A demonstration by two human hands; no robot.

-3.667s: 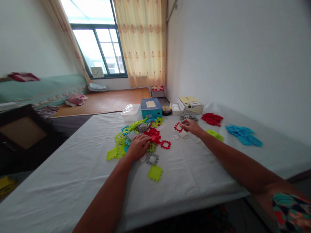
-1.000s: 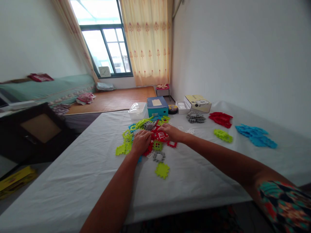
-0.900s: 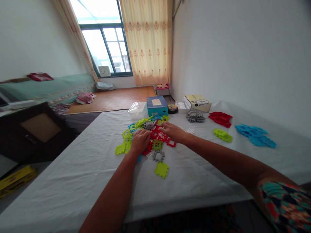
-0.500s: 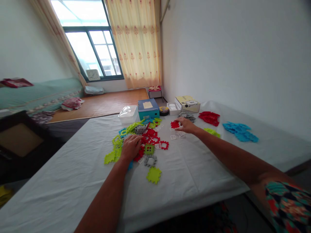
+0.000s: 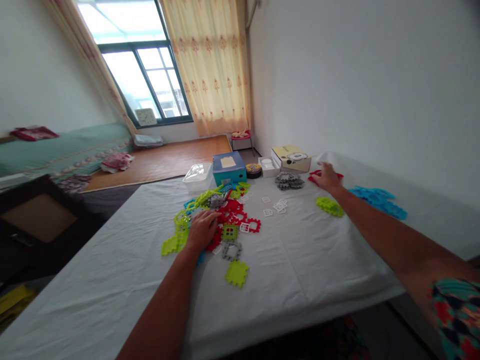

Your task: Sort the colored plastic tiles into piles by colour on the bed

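Note:
My left hand lies over a mixed pile of notched plastic building tiles, its fingers loosely spread, resting on them. Red tiles and lime-green tiles show around it; what lies under the palm is hidden. At the back right, my right hand is over a heap of red tiles, touching it, thumb and fingers apart. A blue tile heap lies to its right, a small green stack nearer me, and a grey tile stack to its left.
White window-shaped pieces are scattered mid-table. Along the back stand a clear plastic box, a blue box, a round tin, a small white box and a yellow box. A wall runs along the right.
My right hand has carried a red tile from mid-table rightward to the red heap, and its fingers have spread. My left hand stays on the pile. The view has shifted slightly.

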